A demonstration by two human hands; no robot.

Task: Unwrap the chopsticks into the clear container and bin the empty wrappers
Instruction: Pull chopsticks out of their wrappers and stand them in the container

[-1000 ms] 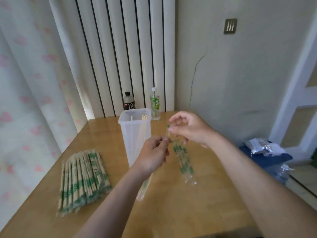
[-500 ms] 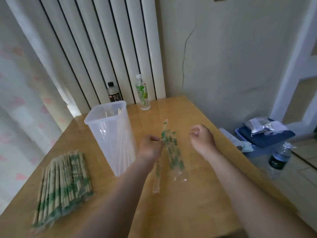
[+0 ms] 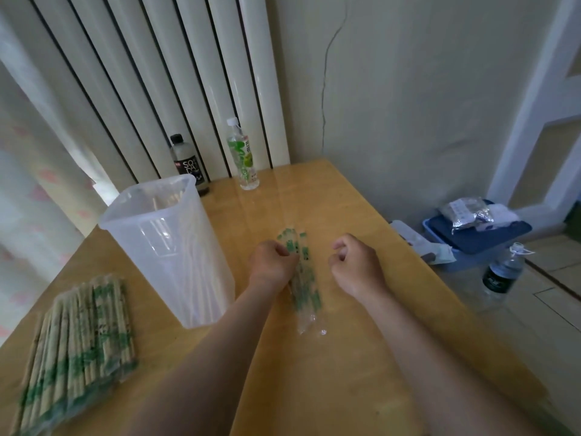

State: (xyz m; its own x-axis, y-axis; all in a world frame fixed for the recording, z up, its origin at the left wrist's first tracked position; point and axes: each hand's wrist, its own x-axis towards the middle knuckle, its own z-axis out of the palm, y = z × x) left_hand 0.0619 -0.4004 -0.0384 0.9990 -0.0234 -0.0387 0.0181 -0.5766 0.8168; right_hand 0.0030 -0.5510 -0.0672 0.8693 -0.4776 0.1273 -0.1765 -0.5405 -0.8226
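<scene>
The left hand (image 3: 272,262) pinches the empty wrappers (image 3: 304,280) against the table (image 3: 330,388), likely bunching them for binning (no bin visible). The right hand (image 3: 355,262) is curled, holding nothing; bare chopsticks (image 3: 172,200) stand in the clear container (image 3: 163,256).

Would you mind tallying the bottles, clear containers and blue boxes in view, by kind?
Bottles: 3 (soda bottle, green-label bottle, floor bottle)
Clear container: 1
Blue box: 1
Total: 5
</scene>
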